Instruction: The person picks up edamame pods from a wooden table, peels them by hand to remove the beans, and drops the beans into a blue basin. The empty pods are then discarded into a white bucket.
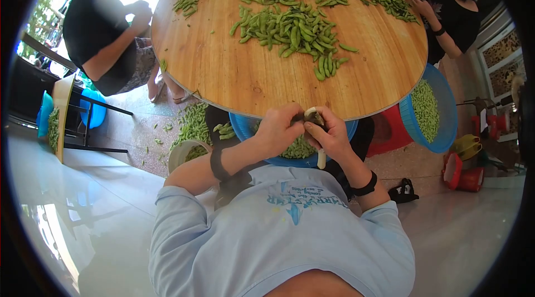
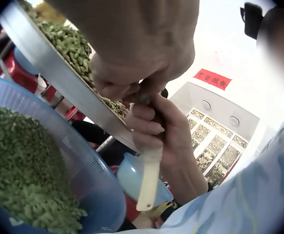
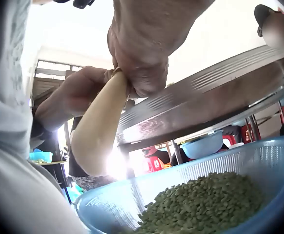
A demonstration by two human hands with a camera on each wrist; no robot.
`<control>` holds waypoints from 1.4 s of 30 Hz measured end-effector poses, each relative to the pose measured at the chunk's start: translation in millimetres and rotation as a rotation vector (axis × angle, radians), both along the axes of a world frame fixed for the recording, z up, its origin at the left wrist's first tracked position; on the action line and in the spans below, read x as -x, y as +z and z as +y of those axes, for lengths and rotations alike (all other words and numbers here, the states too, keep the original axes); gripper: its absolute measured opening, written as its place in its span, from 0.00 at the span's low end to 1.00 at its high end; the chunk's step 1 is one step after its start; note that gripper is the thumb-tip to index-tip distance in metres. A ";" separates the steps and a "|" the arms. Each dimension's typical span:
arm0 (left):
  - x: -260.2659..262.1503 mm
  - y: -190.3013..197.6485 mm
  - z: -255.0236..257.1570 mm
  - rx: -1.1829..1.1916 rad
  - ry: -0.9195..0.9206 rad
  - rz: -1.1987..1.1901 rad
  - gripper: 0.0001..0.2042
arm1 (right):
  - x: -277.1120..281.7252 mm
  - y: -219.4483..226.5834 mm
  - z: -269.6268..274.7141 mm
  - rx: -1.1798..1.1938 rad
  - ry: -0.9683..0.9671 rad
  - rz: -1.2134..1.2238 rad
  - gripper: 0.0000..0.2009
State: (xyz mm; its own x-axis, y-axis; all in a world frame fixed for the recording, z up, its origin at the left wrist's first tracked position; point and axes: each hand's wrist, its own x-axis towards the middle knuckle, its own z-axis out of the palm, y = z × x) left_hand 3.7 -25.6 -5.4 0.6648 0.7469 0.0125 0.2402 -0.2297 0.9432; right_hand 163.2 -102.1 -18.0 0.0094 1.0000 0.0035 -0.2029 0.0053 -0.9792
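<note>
1. The left hand (image 1: pixel 281 130) is at the near edge of the round wooden table (image 1: pixel 209 68), its fingers bent and drawn together against the right hand. Whether its fingertips pinch something small cannot be told, since the two hands cover that spot.
2. The right hand (image 1: pixel 329 135) is just beside it, with fingers curled round a pale handle (image 1: pixel 321 160). The handle juts from the near side of the fist, as both wrist views also show; the tool's other end is hidden among the fingers.
3. Below both hands is a blue basket (image 1: pixel 241 128), partly filled with shelled green beans (image 1: pixel 298 149).
4. Green pods (image 1: pixel 298 27) lie in a broad heap on the middle and far part of the table, well apart from the hands.
5. To the right, a second blue basket (image 1: pixel 447 108) also holds shelled beans, near a red stool (image 1: pixel 390 132).
6. To the left, more pods (image 1: pixel 192 121) lie on the floor.
7. A person in black (image 1: pixel 92 32) is at the far left, another person (image 1: pixel 460 15) at the far right.
</note>
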 end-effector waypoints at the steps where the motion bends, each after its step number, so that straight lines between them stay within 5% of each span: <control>1: 0.8 -0.1 -0.5 -0.075 -0.015 0.017 0.07 | -4.0 -0.9 0.7 0.025 0.036 0.025 0.05; 6: 13.8 20.5 -1.9 0.042 -0.029 0.013 0.07 | -4.2 -1.6 -2.5 0.001 0.073 0.046 0.06; 8: 32.6 40.7 -2.8 -0.144 0.008 0.092 0.07 | -1.6 0.2 -4.8 0.073 0.013 -0.050 0.06; 10: 60.4 59.4 1.6 -0.592 -0.122 0.305 0.05 | -4.8 0.3 -7.8 0.008 0.027 -0.183 0.06; 11: 73.8 63.9 6.7 -0.596 -0.136 0.305 0.05 | -6.0 0.0 -10.3 -0.045 0.056 -0.323 0.06; 13: 91.6 70.4 14.0 -0.651 -0.257 0.793 0.08 | -8.4 -1.0 -10.1 -0.211 0.057 -0.480 0.06; 15: 75.1 72.7 24.7 -0.727 -0.254 0.655 0.08 | -9.0 2.4 -6.8 -0.395 0.067 -0.642 0.07; 22: -50.8 22.4 85.1 -0.933 -0.311 0.238 0.10 | -19.4 11.0 -13.5 -0.011 0.012 -0.375 0.11; 27: -80.7 2.5 102.7 -0.844 -0.331 0.383 0.11 | -28.7 11.1 -18.8 0.049 -0.167 -0.197 0.13; 29: -80.4 1.8 101.1 -0.788 -0.347 0.463 0.11 | -32.6 16.6 -19.4 0.034 -0.306 -0.416 0.13; 31: -71.8 -0.6 100.9 -0.648 -0.352 0.403 0.10 | -36.0 2.7 -16.1 -0.066 -0.291 -0.535 0.13; 35: -54.7 -0.5 89.5 -0.811 -0.291 0.230 0.08 | -26.7 9.6 -15.0 -0.187 -0.153 -0.703 0.12; 39: -39.1 8.1 69.6 -0.581 -0.176 0.286 0.09 | -24.2 5.4 -13.2 -0.279 -0.188 -0.733 0.12; 41: -30.0 19.1 54.7 -0.414 -0.163 0.218 0.09 | -25.2 13.6 -13.6 0.176 -0.077 0.007 0.13; 42: -25.7 24.4 46.3 -0.281 -0.156 0.133 0.09 | -22.3 12.4 -13.2 0.179 -0.080 0.006 0.13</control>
